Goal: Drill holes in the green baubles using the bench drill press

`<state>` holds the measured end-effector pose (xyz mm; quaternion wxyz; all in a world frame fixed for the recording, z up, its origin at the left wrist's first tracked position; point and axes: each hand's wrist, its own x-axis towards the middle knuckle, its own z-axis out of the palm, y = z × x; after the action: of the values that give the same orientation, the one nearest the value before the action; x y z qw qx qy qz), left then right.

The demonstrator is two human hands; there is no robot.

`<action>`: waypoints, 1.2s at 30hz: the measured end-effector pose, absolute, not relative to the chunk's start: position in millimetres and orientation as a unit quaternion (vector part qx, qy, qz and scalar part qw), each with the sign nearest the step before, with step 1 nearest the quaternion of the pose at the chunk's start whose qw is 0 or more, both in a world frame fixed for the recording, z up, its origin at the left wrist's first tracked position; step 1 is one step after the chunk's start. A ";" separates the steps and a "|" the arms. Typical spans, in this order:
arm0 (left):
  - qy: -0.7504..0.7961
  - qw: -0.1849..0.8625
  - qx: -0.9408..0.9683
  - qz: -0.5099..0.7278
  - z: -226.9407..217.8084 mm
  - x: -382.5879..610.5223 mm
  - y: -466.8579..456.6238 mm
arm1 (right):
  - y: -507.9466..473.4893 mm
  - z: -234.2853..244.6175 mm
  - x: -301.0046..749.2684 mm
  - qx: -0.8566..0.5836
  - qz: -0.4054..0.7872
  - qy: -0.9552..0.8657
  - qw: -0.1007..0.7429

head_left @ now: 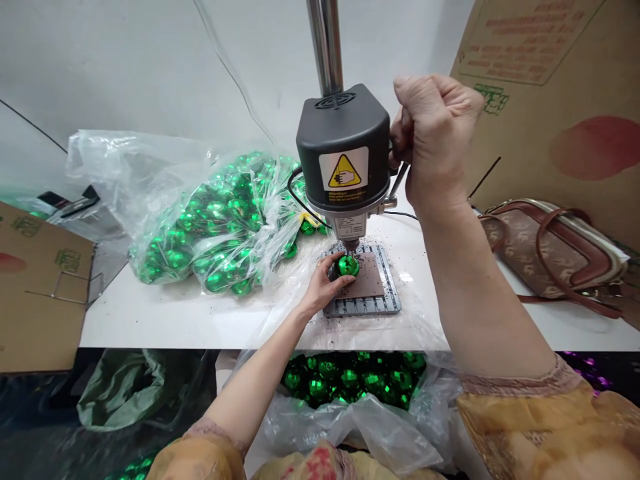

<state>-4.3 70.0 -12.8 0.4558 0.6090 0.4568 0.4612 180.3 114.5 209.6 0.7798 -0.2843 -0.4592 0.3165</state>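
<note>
My left hand (323,283) pinches a shiny green faceted ball (347,265) on the brown pad of the drill press base (370,303). The drill bit (351,249) comes down onto the top of the ball. My right hand (433,137) is closed in a fist round the press lever (397,180) beside the black motor head (344,150), which rides on a steel column (325,43).
A clear plastic bag of green balls (220,223) lies on the white table (150,310) to the left. Another open bag of green balls (355,380) sits below the table edge. A brown handbag (550,247) lies right, with cardboard boxes (560,87) behind and at far left.
</note>
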 end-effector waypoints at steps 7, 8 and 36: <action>0.466 0.450 0.603 0.466 -21.5 12.6 64.0 | 114.8 209.1 181.4 -0.278 0.318 -0.463 0.779; 0.464 0.452 0.604 0.465 -22.0 15.3 62.7 | 115.0 208.9 181.5 -0.275 0.318 -0.464 0.780; 0.443 0.472 0.593 0.479 -24.6 18.5 60.7 | 57.8 142.8 173.3 -0.199 0.122 -0.503 0.832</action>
<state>18.5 60.7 -24.6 0.4717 0.5933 0.4432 0.4785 173.3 57.8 142.8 0.8318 -0.1992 -0.5034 0.1223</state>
